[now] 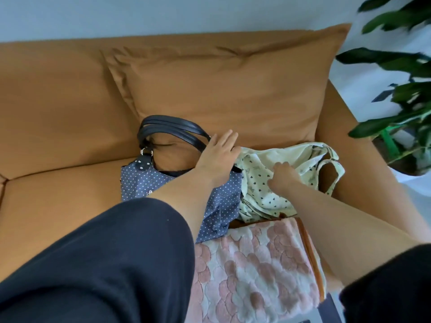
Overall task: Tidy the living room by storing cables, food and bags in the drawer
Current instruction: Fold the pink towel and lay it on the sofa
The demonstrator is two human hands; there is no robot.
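At mid-frame on the sofa [58, 117], our left hand [217, 157] reaches with straight fingers, holding nothing, over the blue bag [140, 185] toward its handles [168, 127]. Our right hand [283, 177] pinches the cream bag [263, 201] just right of it. We should hook both handles together and gather loose cloth before lifting.

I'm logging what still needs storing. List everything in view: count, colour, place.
sofa: one, orange, fills most of the view
cushion: one, orange, against the sofa back
blue bag: one, blue with white dots and dark handles, on the seat
cream bag: one, cream with dark hearts, on the seat right of the blue bag
blanket: one, pink and white, at the seat's front, nearer than the bags
plant: one, green, right of the sofa
left hand: one, fingers straight, over the blue bag by its handles
right hand: one, grips the cream bag
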